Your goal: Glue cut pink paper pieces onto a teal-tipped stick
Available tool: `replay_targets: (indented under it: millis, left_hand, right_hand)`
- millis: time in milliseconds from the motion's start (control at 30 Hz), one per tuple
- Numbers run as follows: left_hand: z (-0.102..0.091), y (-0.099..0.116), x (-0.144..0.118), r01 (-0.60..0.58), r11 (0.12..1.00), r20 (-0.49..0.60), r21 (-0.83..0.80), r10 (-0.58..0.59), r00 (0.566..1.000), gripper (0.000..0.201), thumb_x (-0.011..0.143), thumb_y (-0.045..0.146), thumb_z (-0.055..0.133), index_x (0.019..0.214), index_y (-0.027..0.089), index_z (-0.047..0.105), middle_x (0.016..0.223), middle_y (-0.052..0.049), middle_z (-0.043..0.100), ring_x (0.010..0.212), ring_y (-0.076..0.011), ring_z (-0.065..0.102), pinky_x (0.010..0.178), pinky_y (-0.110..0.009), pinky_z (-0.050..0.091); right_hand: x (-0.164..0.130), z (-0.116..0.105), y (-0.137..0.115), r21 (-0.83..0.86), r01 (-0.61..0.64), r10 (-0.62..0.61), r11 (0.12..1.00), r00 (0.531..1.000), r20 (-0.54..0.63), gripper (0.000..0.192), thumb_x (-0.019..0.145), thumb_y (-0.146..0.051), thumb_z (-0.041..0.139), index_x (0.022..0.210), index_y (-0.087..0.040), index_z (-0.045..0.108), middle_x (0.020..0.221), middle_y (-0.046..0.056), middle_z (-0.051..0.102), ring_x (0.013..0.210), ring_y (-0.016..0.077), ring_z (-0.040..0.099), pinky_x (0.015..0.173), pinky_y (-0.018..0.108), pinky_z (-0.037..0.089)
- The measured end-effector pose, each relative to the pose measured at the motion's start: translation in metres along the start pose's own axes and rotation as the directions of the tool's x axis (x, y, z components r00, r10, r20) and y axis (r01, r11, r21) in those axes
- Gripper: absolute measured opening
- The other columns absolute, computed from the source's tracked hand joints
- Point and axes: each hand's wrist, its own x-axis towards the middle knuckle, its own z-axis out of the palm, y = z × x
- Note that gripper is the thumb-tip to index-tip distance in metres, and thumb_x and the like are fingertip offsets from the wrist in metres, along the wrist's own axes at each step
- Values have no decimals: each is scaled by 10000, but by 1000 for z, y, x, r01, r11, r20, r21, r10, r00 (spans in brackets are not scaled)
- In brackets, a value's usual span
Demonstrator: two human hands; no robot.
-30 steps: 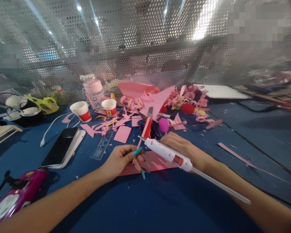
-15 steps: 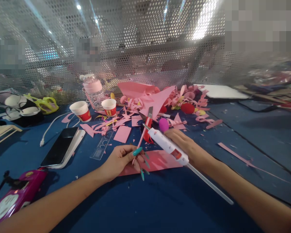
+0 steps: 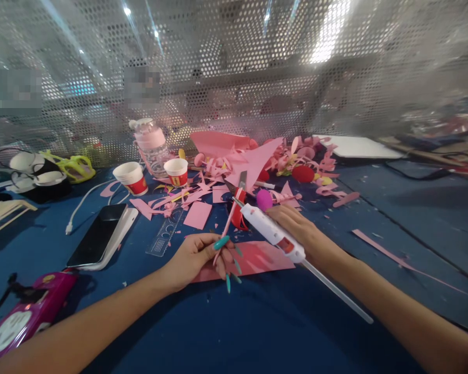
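In the head view, the left hand (image 3: 206, 258) is pinching a thin pink strip (image 3: 228, 223) above a pink sheet (image 3: 263, 257), while the right hand (image 3: 302, 226) is gripping a white glue gun (image 3: 267, 227) over the sheet's right side (its nozzle nearing the strip's upper end). Red-handled scissors (image 3: 239, 218) are lying beyond the sheet; a clear ruler (image 3: 164, 237) is resting to its left.

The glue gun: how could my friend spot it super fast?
Look over the blue table to the person's right hand. It holds the glue gun, slanting up to the left. Unlike the pink paper scraps nearby, it's white, with a long pale stick poking out its back end.
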Motion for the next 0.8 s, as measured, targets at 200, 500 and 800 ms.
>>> replay_targets:
  millis: [200,500,800]
  left_hand:
    - [-1,-1,0,-7,999,12,-53,7,1000,263,744,335,612,859,100,639,637,-34,647,455,-94,589,509,-217,489]
    - [1,2,-1,33,998,-8,-51,-34,999,268,719,354,634,830,110,623,612,-21,631,445,-107,590,484,-225,486]
    - [0,1,-1,-5,1000,35,-29,6,999,260,708,346,648,763,94,620,592,-25,640,453,-106,600,484,-211,482]
  right_hand:
    - [4,-3,-4,120,142,-161,983,973,168,304,861,-381,350,993,-148,494,941,121,558,818,206,479,734,361,420]
    - [0,1,1,-31,-7,7,999,1000,-9,223,808,-206,430,1028,-182,452,975,120,538,893,246,487,758,396,425]
    - [5,-2,-11,74,94,-105,993,980,168,198,826,-261,469,998,-162,484,971,112,560,879,213,495,779,359,426]
